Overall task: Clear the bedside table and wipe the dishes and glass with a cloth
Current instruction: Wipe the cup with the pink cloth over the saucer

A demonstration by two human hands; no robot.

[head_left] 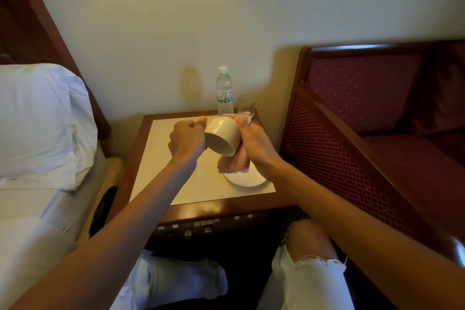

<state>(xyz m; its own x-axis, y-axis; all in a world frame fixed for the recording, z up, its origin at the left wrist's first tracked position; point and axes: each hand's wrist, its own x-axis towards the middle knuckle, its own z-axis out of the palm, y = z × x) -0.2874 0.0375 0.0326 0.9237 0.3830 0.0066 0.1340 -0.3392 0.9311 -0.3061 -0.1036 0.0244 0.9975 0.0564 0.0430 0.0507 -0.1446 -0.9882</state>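
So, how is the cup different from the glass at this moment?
The cup is opaque and cream; the glass is clear. The cup is tilted in the air, gripped by the left hand; the glass stands upright on the table beside the bottle. The right hand presses the cloth against the cup; no hand holds the glass. Both are drinking vessels.
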